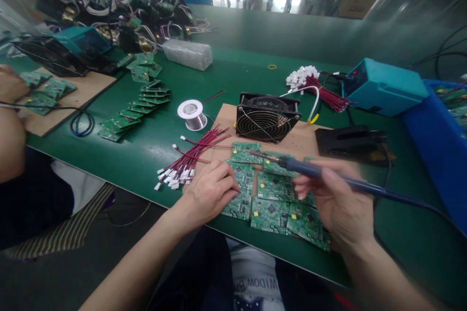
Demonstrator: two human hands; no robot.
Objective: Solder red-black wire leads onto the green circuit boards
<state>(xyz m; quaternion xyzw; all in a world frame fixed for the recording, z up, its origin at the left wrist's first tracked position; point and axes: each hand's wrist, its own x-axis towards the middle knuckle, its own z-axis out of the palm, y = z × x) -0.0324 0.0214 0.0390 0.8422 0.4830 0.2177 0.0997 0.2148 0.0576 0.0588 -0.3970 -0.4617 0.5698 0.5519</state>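
Note:
My right hand (pixel 339 199) grips a soldering iron (pixel 310 169) with a blue handle, its metal tip pointing left over the upper circuit boards. My left hand (pixel 213 189) rests at the left side of the boards, fingers curled together over a green circuit board (pixel 241 204); what they pinch, if anything, is hidden. Several more boards (pixel 270 214) lie in rows beneath both hands on a brown board (pixel 224 115). Beside my left hand is a bundle of red and black wires (pixel 200 148) with white connectors. A black fan (pixel 267 116) stands just behind the boards.
A solder spool (pixel 191 114) stands left of the fan. To the right are a black iron stand (pixel 339 141), a teal soldering station (pixel 383 86) and a blue bin (pixel 434 150). More wires (pixel 328 92) lie behind. At left, a co-worker's hand (pixel 12 85) is near other boards.

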